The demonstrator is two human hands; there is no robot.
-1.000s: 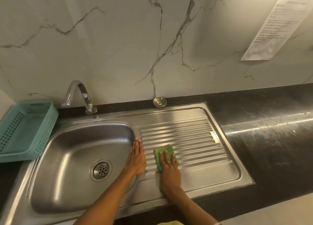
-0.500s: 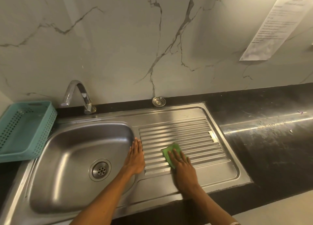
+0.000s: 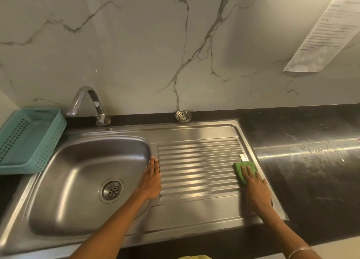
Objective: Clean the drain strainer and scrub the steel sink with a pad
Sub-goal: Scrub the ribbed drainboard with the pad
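Note:
The steel sink has a bowl on the left and a ribbed drainboard on the right. My right hand presses a green scrub pad flat against the right end of the ribs. My left hand lies flat, fingers together, on the ridge between bowl and drainboard, holding nothing. The round drain strainer leans on the black ledge behind the sink, against the wall. The bowl's drain opening is uncovered.
A curved tap stands behind the bowl. A teal perforated basket sits at the left. Black stone counter stretches to the right of the sink. A printed paper hangs on the marble wall.
My right hand has slid the green pad to the right across the ribs, from near the drainboard's left side to its right end. My left hand has stayed in place.

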